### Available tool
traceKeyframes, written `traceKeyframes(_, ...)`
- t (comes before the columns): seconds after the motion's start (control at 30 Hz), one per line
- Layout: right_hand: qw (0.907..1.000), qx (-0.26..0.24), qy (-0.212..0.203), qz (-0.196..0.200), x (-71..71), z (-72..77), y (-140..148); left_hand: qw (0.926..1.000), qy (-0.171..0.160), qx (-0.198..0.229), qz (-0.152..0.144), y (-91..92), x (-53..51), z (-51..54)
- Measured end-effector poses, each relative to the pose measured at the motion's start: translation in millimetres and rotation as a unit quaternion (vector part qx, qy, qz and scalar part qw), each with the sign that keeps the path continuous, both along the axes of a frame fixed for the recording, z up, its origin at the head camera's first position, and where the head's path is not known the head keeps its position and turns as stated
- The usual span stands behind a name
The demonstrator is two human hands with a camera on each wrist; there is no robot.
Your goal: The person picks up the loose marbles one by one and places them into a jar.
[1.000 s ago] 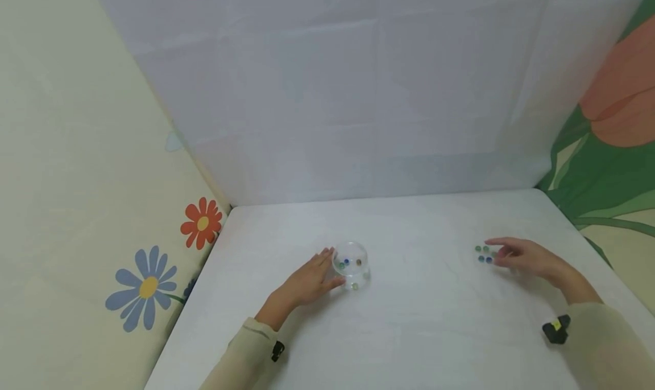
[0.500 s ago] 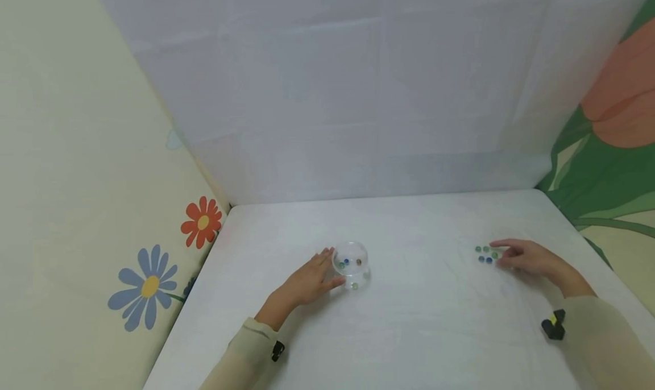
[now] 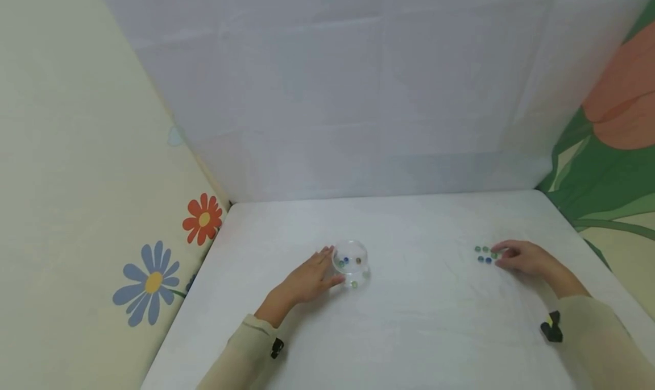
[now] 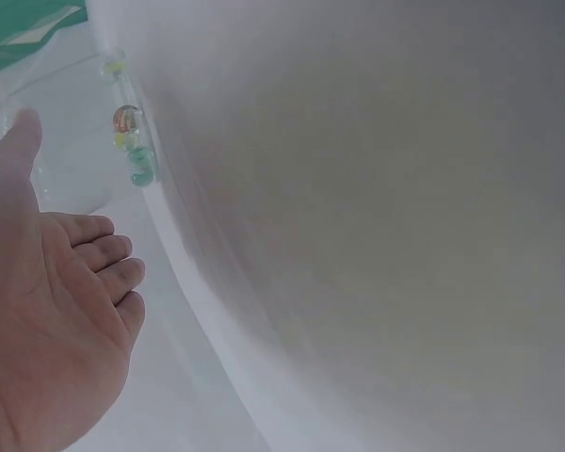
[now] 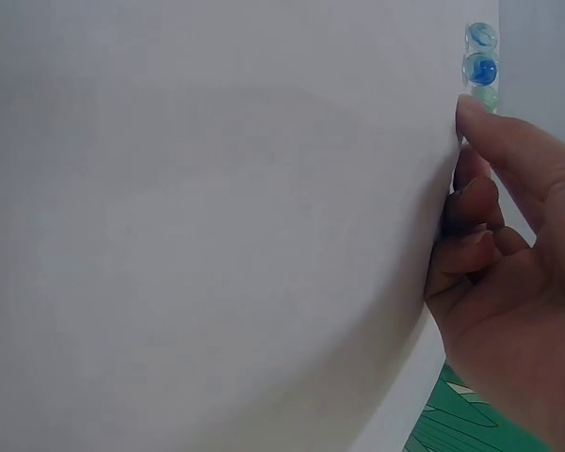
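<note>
A clear round bowl point(image 3: 351, 245) stands on the white table with several glass marbles in it; an orange-brown marble point(image 4: 125, 120) and a green one point(image 4: 142, 166) show through its wall in the left wrist view. My left hand point(image 3: 306, 278) rests against the bowl's left side, fingers straight and thumb at the front. On the right lies a cluster of marbles, with a blue swirled marble point(image 5: 481, 69) among them. My right hand point(image 3: 526, 259) is at the cluster's right edge, thumb and index finger apart on either side of a green marble point(image 3: 494, 256).
The white cloth-covered table point(image 3: 409, 322) spreads between the hands and meets a white sheet point(image 3: 307, 106) at the back. A flowered panel point(image 3: 77, 168) stands on the left, and a panel with green leaves point(image 3: 614, 185) on the right.
My right hand drew back slightly to the right, uncovering the green marble, then brought its thumb and index finger closer about it. My left hand and the bowl stay in place.
</note>
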State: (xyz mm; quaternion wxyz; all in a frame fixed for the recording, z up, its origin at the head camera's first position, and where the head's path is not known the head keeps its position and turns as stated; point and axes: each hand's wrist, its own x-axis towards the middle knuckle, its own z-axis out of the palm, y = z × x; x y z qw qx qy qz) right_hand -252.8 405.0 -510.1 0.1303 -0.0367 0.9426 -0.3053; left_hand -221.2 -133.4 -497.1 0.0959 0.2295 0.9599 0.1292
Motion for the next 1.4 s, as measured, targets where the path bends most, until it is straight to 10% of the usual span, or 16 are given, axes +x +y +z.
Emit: traceKeyframes(1.4,0.9999,-0.004,-0.008,-0.008,2.9,-2.2,2.4,0.9993,-0.005,0.031,0.020,2.7,5.0,-5.2)
